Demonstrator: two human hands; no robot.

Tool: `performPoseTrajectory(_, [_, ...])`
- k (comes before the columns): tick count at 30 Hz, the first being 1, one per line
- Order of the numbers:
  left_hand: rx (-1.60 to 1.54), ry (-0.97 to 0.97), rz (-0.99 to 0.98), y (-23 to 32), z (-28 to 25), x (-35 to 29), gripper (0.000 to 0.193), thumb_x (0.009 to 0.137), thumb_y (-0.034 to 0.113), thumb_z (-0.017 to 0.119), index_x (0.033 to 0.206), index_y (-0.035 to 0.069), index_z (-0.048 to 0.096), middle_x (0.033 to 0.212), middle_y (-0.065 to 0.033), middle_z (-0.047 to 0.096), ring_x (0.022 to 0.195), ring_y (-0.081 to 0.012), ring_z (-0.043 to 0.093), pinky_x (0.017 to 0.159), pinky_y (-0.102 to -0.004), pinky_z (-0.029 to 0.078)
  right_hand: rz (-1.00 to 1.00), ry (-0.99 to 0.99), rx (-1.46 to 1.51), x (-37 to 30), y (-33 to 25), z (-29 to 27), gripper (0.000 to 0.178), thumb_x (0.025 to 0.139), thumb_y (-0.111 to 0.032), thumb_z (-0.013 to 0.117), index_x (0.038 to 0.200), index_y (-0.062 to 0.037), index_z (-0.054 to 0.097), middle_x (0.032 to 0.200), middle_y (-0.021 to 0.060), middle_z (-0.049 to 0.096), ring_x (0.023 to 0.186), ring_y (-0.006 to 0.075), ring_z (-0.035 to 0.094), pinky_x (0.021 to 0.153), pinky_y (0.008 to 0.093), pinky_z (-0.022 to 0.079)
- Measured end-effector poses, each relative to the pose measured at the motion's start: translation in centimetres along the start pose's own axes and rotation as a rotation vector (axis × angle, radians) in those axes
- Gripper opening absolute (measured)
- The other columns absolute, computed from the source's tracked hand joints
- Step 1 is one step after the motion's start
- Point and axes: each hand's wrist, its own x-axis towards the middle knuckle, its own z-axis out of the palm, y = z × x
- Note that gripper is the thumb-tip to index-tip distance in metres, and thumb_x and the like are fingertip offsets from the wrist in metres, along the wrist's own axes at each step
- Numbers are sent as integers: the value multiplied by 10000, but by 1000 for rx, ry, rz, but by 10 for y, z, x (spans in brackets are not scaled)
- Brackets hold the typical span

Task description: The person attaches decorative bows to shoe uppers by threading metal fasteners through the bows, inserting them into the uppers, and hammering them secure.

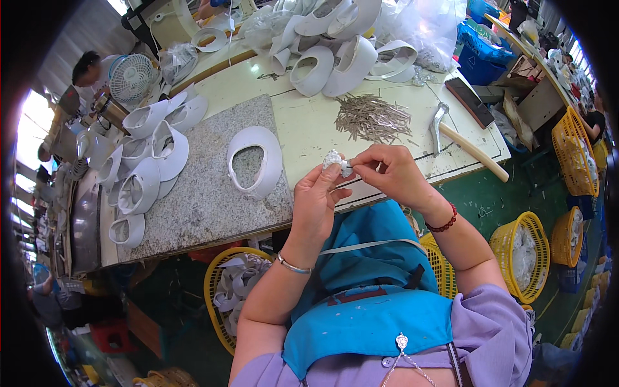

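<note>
Over the front edge of the table, my left hand pinches a small white, bumpy ornament between thumb and fingers. My right hand meets it from the right, fingertips closed at the ornament's side; a thin dark bit seems to show there, too small to name. Just beyond my hands lies a heap of thin grey-brown strips. On the grey stone slab to the left rests a single white shoe upper with an oval opening. A hammer with a wooden handle lies right of my hands.
More white uppers stand in a cluster on the slab's left, others are piled at the back beside clear plastic bags. A dark flat phone-like object lies at the right edge. Yellow baskets stand below; a white fan and another person are far left.
</note>
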Motion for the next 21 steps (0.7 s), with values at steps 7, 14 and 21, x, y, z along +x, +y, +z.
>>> performPoseTrajectory(7, [4, -35, 15, -3, -2, -1, 246, 915, 129, 545, 1127, 8, 572, 987, -82, 649, 909, -204, 647, 663, -286, 552, 25, -19, 30, -2, -1, -2, 142, 790, -102, 631, 869, 8, 674, 729, 98, 648, 658, 141, 618, 610, 267, 475])
performPoseTrajectory(14, [14, 24, 54, -5, 2, -4, 241, 919, 130, 549, 1124, 10, 585, 876, -34, 626, 774, -116, 584, 633, -234, 504, -14, 42, 128, -6, 9, 9, 112, 804, -92, 640, 858, 3, 666, 730, 91, 651, 632, 146, 605, 583, 259, 469])
performPoseTrajectory(21, [57, -114, 145, -5, 0, -7, 264, 931, 146, 541, 1128, -28, 575, 779, -14, 593, 679, -75, 511, 607, -211, 424, -265, 188, -88, -13, 4, 18, 106, 806, -81, 645, 860, 11, 645, 704, 86, 638, 593, 125, 579, 538, 265, 459])
